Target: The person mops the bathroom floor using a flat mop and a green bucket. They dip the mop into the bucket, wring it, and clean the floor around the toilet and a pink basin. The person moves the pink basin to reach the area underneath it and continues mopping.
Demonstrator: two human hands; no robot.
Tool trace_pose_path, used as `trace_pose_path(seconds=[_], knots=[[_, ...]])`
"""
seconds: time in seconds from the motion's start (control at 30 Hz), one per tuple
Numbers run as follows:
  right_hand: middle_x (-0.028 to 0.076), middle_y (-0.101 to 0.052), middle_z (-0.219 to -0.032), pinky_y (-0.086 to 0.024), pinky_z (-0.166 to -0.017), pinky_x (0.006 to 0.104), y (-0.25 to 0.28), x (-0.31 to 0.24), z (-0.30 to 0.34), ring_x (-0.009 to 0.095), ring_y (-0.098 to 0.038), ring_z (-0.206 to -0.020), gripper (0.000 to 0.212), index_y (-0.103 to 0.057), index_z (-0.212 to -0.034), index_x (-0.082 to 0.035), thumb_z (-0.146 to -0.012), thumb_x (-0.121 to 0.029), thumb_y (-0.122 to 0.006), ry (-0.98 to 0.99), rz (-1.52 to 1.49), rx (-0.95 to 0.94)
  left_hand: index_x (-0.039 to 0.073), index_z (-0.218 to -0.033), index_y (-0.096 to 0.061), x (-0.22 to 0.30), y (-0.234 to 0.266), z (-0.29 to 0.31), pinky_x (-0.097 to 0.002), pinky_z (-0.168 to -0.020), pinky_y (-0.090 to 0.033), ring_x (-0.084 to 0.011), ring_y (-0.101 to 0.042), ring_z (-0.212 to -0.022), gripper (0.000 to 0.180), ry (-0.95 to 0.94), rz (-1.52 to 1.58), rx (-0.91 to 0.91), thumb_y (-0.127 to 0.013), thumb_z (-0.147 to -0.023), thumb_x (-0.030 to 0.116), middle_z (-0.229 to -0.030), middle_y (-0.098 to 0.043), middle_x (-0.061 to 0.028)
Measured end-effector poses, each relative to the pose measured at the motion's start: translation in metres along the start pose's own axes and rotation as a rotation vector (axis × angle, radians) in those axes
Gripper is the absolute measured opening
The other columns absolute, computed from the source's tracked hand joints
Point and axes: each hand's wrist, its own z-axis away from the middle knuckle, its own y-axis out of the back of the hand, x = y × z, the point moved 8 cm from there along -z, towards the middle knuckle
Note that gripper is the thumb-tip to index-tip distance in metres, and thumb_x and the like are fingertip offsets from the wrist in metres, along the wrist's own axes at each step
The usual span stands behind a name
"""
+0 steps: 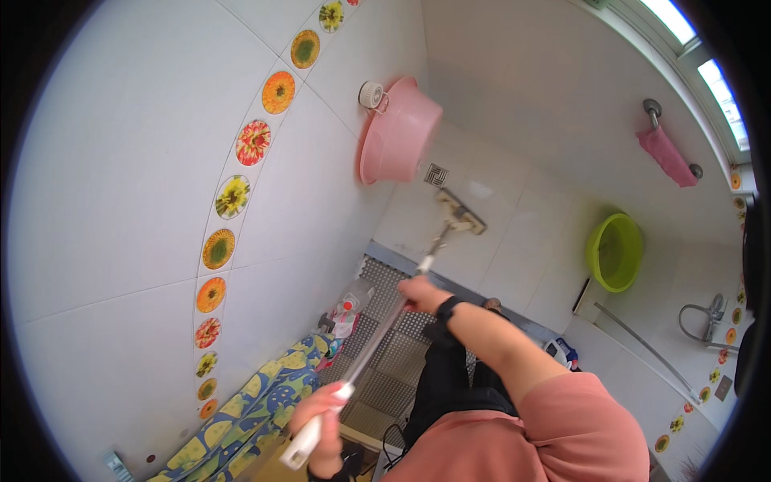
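Note:
A long-handled sponge mop (373, 348) slants across the middle of the view, with a grey metal pole and white grips. Its flat head (462, 214) rests on the pale tiled floor, close to a square floor drain (436, 175). My left hand (320, 418) is closed round the white grip at the near end of the handle. Farther along, just below the white lower joint, my right hand (422, 295) wraps the pole, the arm stretched forward. A dark band circles my right wrist.
A pink basin (401, 132) hangs on the left wall above the drain. A green basin (616, 252) and a pink cloth (666, 157) on a bar are at the right. Bottles (347, 313) stand by the grey perforated mat (385, 281), near a patterned curtain (249, 410).

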Motion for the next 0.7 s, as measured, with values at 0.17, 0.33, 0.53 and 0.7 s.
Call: trace_pose_path(seconds=[0.17, 0.33, 0.53, 0.7], knots=[[0.012, -0.057, -0.067, -0.046, -0.036, 0.0336, -0.131, 0.010, 0.038, 0.021, -0.054, -0.044, 0.026, -0.046, -0.090, 0.003, -0.079, -0.018, -0.054, -0.083, -0.015, -0.267, 0.003, -0.081, -0.044, 0.052, 0.057, 0.017, -0.0465, -0.083, -0.044, -0.0319, -0.057, -0.082, 0.011, -0.004, -0.242, 0.166, -0.049, -0.079, 0.013, -0.075, -0.054, -0.0142], [0.014, -0.058, -0.068, -0.045, -0.035, 0.0319, -0.108, -0.001, 0.066, 0.021, -0.056, -0.047, 0.026, -0.046, -0.089, 0.005, -0.078, -0.017, -0.055, 0.009, -0.103, -0.215, 0.003, -0.083, -0.043, 0.069, 0.047, 0.025, -0.0469, -0.083, -0.044, -0.0323, -0.057, -0.083, 0.011, -0.072, -0.176, 0.131, -0.049, -0.079, 0.012, -0.076, -0.055, -0.0146], [0.011, -0.054, -0.067, -0.045, -0.039, 0.0383, -0.002, -0.049, 0.059, 0.023, -0.056, -0.050, 0.020, -0.048, -0.082, 0.005, -0.078, -0.013, -0.055, 0.255, -0.134, -0.005, 0.004, -0.087, -0.045, 0.043, -0.026, 0.041, -0.0484, -0.087, -0.043, -0.0348, -0.057, -0.094, 0.011, -0.136, -0.084, 0.006, -0.051, -0.084, 0.013, -0.087, -0.058, -0.0172], [0.012, -0.053, -0.066, -0.048, -0.043, 0.0390, 0.076, -0.052, 0.009, 0.025, -0.058, -0.053, 0.020, -0.048, -0.082, 0.003, -0.082, -0.016, -0.054, 0.209, -0.069, 0.128, 0.003, -0.088, -0.051, -0.035, -0.098, 0.048, -0.0407, -0.094, -0.039, -0.0317, -0.052, -0.110, 0.010, 0.041, -0.028, -0.068, -0.056, -0.080, 0.002, -0.106, -0.059, -0.0157]])
